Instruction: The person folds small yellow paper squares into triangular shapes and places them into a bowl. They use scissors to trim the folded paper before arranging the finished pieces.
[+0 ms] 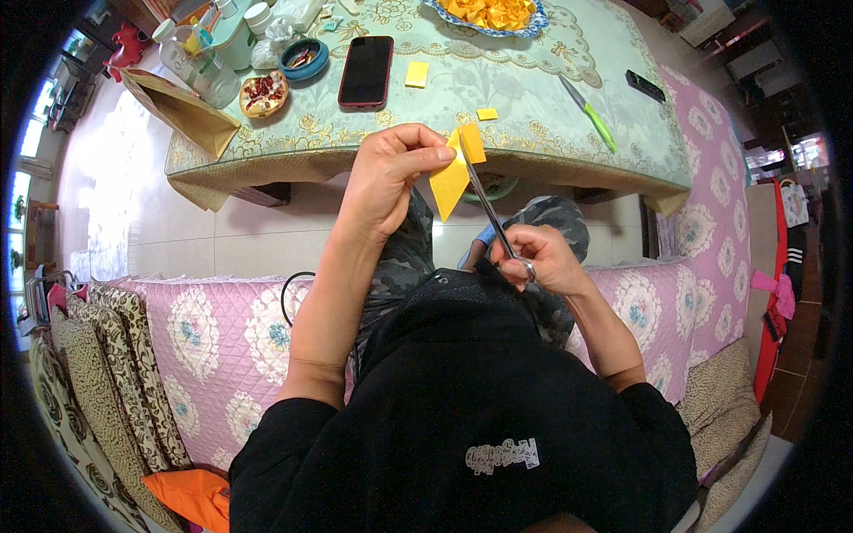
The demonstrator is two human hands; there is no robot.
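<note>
Between the thumb and fingers of my left hand (pixel 400 166) is a sheet of yellow paper (pixel 449 185), held in the air just off the table's near edge. My right hand (pixel 540 258) grips a pair of metal scissors (pixel 486 203) by the handles. The scissors point up and away from me, and their blades meet the paper beside a squarish orange-yellow part (pixel 473 144). On the table beyond lie a small folded yellow paper piece (pixel 487 114) and a larger yellow paper pad (pixel 416 74). A patterned plate (pixel 537 25) at the far side holds many folded yellow-orange paper pieces.
On the cloth-covered table (pixel 300 138) are a phone (pixel 366 72), a halved pomegranate (pixel 264 95), a blue bowl (pixel 304 69), a clear plastic bottle (pixel 213 80) and an open paper bag (pixel 190 116). A green-handled knife (pixel 600 125) and a black remote control (pixel 645 86) lie at the right.
</note>
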